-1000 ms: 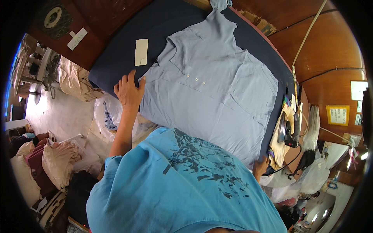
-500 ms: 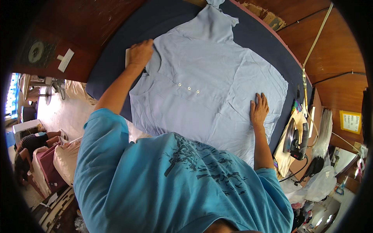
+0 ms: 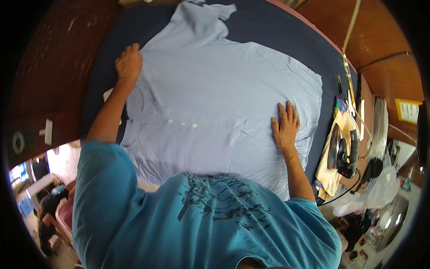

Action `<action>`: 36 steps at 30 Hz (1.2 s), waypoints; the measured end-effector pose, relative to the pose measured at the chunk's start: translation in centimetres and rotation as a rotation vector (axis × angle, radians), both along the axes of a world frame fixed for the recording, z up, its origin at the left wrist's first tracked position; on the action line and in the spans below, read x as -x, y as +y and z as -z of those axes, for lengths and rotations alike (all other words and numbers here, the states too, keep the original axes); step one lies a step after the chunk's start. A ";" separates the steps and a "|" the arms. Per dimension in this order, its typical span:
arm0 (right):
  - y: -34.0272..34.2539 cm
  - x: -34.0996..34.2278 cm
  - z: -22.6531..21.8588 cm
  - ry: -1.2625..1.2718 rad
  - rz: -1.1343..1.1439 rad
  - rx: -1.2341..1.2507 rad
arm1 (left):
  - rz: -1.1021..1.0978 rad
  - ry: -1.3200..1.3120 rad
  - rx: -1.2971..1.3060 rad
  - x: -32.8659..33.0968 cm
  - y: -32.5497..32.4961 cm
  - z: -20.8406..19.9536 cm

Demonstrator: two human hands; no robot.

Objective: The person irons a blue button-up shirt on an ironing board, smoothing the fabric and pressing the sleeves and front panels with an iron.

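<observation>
A light blue shirt (image 3: 192,85) lies spread over a dark navy cloth-covered table (image 3: 103,67). Three small white buttons run along its front, and one sleeve (image 3: 197,27) stretches towards the far edge. At the shirt's left edge, by the shoulder, my left hand (image 3: 129,63) has its fingers curled in on the fabric; their tips are partly hidden. My right hand (image 3: 285,126) rests flat on the lower part of the shirt, fingers spread. Fine creases run through the fabric around it.
On the right, an iron (image 3: 342,154) with a black cord sits on a cream cloth (image 3: 329,177). Clear plastic bags (image 3: 378,188) hang beyond it. Brown wooden panels (image 3: 389,40) border the table. Another person (image 3: 47,219) is at the lower left, away from the table.
My left hand has drawn the shirt's shoulder edge outwards to the left, and the upper fabric looks smoother. My right hand stays flat on the shirt. The whole view has also shifted.
</observation>
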State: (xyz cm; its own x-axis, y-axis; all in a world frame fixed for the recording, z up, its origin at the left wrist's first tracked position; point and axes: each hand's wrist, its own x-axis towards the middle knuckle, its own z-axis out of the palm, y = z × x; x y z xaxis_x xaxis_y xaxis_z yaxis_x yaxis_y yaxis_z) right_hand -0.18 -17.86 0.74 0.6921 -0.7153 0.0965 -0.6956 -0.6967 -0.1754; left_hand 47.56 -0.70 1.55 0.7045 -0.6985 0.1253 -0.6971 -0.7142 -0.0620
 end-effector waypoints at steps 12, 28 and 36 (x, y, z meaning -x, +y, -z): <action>-23.6 0.2 1.2 -0.158 0.270 0.241 | 0.800 0.090 -0.313 8.1 -19.7 -4.2; -20.7 0.6 3.0 0.057 0.092 0.183 | 0.132 0.141 0.353 4.6 0.9 3.5; -20.6 1.0 3.4 0.186 0.028 0.153 | 0.067 0.160 0.037 4.3 2.6 3.1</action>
